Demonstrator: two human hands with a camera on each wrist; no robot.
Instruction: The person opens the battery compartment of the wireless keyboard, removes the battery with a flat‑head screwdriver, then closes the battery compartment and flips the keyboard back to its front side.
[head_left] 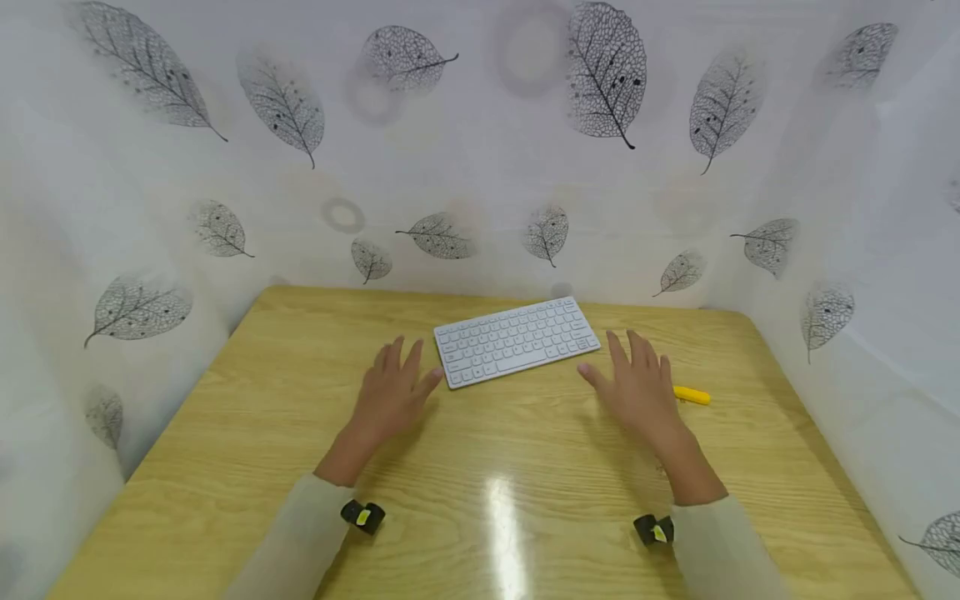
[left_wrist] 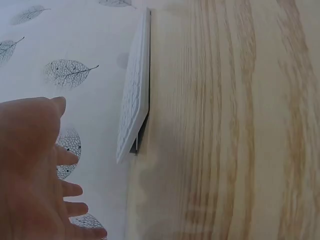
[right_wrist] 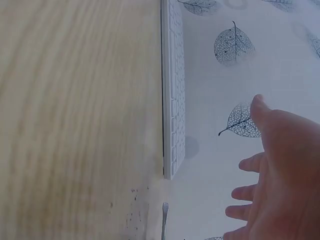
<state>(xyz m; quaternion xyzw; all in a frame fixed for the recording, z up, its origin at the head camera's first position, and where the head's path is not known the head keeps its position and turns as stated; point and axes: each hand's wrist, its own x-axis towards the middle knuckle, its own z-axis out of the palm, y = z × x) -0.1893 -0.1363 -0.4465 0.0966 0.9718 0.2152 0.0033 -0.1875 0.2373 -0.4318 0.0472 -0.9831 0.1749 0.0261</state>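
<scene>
A white keyboard (head_left: 517, 342) lies at a slant near the back of the wooden table, its far edge propped up on a foot in the left wrist view. My left hand (head_left: 393, 392) hovers beside its left end, fingers spread and holding nothing. Off its right end is my right hand (head_left: 637, 387), also with fingers extended and nothing in them. A yellow handle (head_left: 692, 395) lies just right of that hand, partly hidden behind it. In the right wrist view, a thin metal tip (right_wrist: 165, 220) and dark crumbs (right_wrist: 132, 215) show on the table past the keyboard's end.
White sheeting (head_left: 480, 150) printed with grey leaves hangs behind the table (head_left: 450, 517) and along both sides. Dark straps (head_left: 363, 517) with a yellow patch sit at both sleeve cuffs.
</scene>
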